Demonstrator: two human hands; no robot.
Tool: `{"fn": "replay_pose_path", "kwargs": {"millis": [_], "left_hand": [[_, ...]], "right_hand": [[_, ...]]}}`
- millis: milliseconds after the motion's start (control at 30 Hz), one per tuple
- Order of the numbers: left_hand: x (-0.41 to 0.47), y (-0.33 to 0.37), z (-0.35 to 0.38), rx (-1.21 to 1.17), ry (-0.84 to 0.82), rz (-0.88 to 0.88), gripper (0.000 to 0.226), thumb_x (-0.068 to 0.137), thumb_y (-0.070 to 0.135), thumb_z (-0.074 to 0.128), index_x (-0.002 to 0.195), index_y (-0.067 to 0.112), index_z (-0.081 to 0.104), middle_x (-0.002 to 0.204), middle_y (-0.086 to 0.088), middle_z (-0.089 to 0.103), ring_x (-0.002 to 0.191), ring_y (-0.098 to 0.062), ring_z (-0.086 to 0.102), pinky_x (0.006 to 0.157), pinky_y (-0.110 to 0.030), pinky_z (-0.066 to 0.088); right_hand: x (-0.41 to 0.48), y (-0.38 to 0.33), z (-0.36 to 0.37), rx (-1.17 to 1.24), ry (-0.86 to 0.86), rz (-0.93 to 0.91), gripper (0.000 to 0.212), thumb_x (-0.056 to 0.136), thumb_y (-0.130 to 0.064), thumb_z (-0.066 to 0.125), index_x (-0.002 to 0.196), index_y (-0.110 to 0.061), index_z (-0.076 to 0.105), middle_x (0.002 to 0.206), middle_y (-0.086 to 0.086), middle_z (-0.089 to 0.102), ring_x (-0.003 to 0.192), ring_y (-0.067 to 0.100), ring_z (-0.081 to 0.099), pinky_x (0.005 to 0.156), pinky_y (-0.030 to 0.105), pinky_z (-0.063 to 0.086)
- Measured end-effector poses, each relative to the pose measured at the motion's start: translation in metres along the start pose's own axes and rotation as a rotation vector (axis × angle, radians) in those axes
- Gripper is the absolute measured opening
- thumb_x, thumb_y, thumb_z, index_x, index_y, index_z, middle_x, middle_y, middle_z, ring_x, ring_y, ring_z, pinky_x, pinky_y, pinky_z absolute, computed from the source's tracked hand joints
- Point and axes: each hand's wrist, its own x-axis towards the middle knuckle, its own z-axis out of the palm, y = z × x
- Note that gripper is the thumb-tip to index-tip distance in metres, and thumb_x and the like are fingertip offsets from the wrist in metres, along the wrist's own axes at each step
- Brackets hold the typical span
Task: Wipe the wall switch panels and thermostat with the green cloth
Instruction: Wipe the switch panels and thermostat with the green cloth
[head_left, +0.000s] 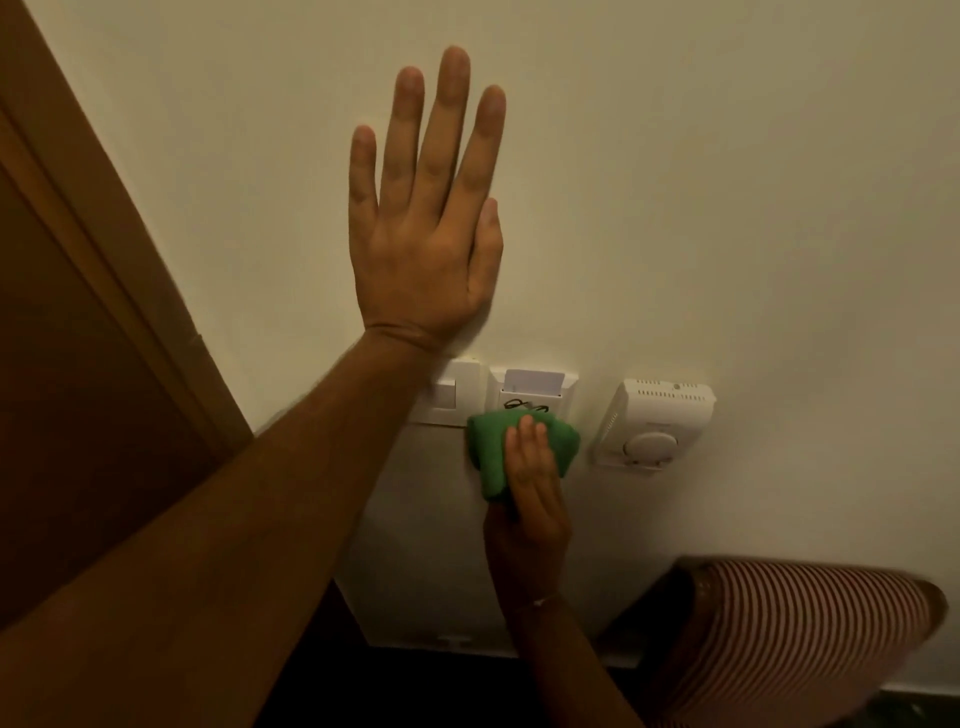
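Note:
My left hand (426, 208) lies flat against the cream wall, fingers spread upward, holding nothing; its forearm covers part of a white switch panel (452, 395). Beside that panel is a white key-card holder (530, 389) with a card standing in its slot. My right hand (530, 483) presses a bunched green cloth (493, 452) against the lower edge of the card holder and the wall just below it. A white thermostat (654, 421) with vent slots and a round dial hangs to the right, apart from the cloth.
A brown wooden door frame (104, 260) runs down the left side. A chair back with red and white stripes (810, 623) stands low at the right, close to the wall. A white skirting strip (457, 642) runs along the bottom of the wall.

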Motion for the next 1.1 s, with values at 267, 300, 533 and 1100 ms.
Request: {"fn": "replay_pose_path", "kwargs": {"millis": [267,300,533,1100], "left_hand": [[-0.001,-0.002,0.004,0.033,0.031,0.006,0.058,0.119,0.031,0.035,0.173,0.011,0.041,0.175,-0.022,0.042,0.164,-0.044,0.034,0.136,-0.066,0.026],[-0.001,-0.002,0.003,0.039,0.028,0.006,0.057,0.119,0.031,0.034,0.172,0.01,0.042,0.174,-0.023,0.044,0.163,-0.044,0.035,0.135,-0.067,0.027],[-0.001,-0.001,0.002,0.061,0.041,0.002,0.054,0.118,0.028,0.043,0.167,0.007,0.049,0.168,-0.026,0.053,0.159,-0.045,0.04,0.132,-0.068,0.032],[0.003,0.003,-0.009,0.068,-0.03,-0.004,0.057,0.119,0.029,0.039,0.168,0.002,0.051,0.17,-0.029,0.05,0.159,-0.051,0.043,0.132,-0.07,0.031]], "right_hand": [[0.0,0.01,-0.007,-0.076,0.026,-0.039,0.061,0.095,0.019,0.054,0.15,-0.006,0.054,0.157,0.01,0.055,0.152,0.027,0.048,0.128,0.042,0.037],[0.0,0.015,-0.012,-0.084,0.063,-0.002,0.061,0.094,0.019,0.054,0.15,-0.005,0.054,0.158,0.01,0.055,0.152,0.027,0.048,0.129,0.041,0.036],[0.002,0.004,0.006,-0.046,0.142,0.053,0.054,0.1,0.015,0.042,0.147,-0.005,0.058,0.158,0.013,0.054,0.152,0.029,0.048,0.129,0.043,0.034],[0.009,-0.006,0.005,-0.019,0.207,0.123,0.068,0.086,0.031,0.048,0.143,-0.003,0.06,0.156,0.016,0.053,0.152,0.034,0.047,0.129,0.046,0.035]]}}
